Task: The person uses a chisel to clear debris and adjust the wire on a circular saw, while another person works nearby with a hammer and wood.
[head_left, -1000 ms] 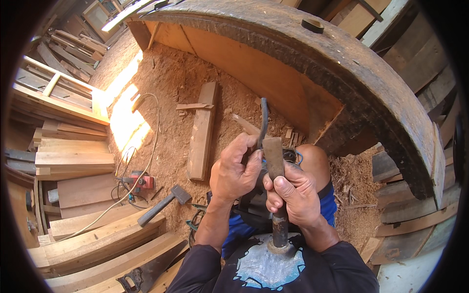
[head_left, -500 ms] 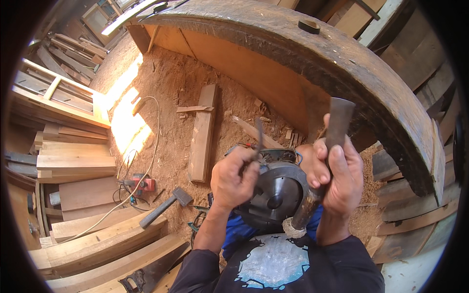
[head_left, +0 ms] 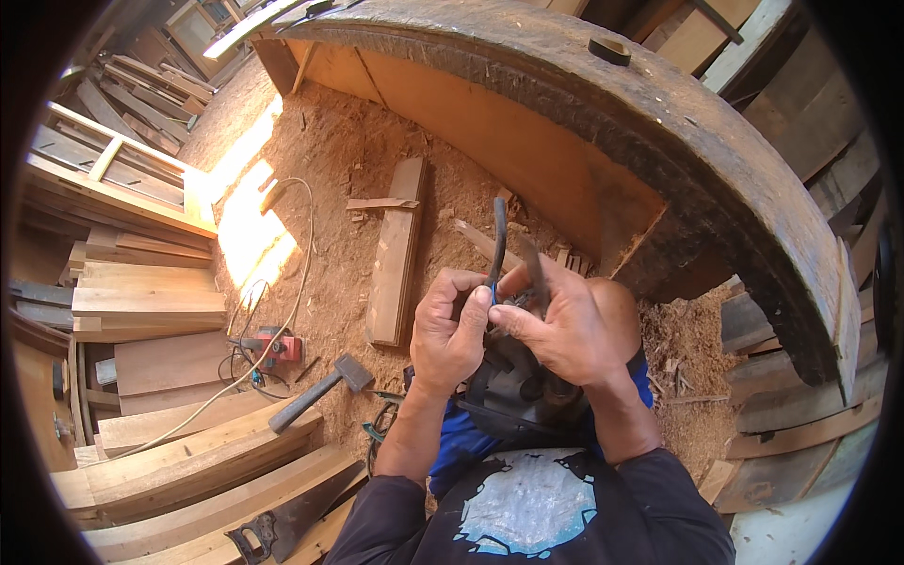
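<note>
My left hand [head_left: 450,325] is closed in a pinch on a dark cable [head_left: 500,226], whose free end sticks up past the fingers. A bit of blue shows on the cable where the fingertips of both hands meet. My right hand [head_left: 570,330] is closed around a chisel, its broad metal blade [head_left: 537,266] standing up beside the cable. The right thumb and fingertip touch the cable next to the left thumb. The chisel's handle is mostly hidden under the right hand. Below both hands, a dark circular saw [head_left: 504,391] rests at my lap, partly covered.
A large curved wooden piece [head_left: 603,94] arches across the far and right side. A hammer [head_left: 325,391], a red power tool [head_left: 280,347] and a handsaw [head_left: 268,539] lie left by stacked timber [head_left: 151,299]. A board [head_left: 395,254] lies on the sawdust-covered floor [head_left: 330,141].
My right hand has moved left and down with the chisel, bringing its fingertips to the cable in my left hand. The saw's round guard, plain before, is now largely covered.
</note>
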Demonstrator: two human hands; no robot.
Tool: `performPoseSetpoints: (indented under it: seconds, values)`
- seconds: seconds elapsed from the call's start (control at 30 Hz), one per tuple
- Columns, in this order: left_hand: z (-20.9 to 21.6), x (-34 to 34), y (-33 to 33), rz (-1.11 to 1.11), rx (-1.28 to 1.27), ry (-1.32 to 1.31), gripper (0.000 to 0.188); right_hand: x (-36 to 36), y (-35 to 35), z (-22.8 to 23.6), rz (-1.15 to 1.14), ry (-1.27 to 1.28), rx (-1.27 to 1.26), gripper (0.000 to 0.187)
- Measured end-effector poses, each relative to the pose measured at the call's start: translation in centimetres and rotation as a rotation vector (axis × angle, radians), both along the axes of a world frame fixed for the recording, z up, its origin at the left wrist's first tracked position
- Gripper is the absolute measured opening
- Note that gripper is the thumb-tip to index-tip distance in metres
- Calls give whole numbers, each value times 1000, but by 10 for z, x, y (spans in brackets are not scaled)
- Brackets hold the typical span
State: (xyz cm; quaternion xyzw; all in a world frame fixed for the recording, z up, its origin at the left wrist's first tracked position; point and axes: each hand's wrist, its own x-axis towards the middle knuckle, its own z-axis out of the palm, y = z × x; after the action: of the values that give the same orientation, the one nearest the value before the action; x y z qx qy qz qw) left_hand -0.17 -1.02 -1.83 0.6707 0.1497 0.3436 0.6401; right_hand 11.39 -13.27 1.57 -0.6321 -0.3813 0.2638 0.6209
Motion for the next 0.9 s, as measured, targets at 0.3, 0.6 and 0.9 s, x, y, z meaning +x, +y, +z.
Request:
performPoseSetpoints:
  seconds: [0.3, 0.6, 0.9]
  values:
    - [-5, 2, 6, 60, 154, 73, 9, -4, 6, -2, 20, -9, -60, 14]
    - [-6, 4, 15, 113, 423, 46, 9, 8, -4, -3, 182, 265, -47, 9]
    - [-16, 2, 19, -42, 275, 237, 11, 6, -11, -7, 165, 321, -90, 8]
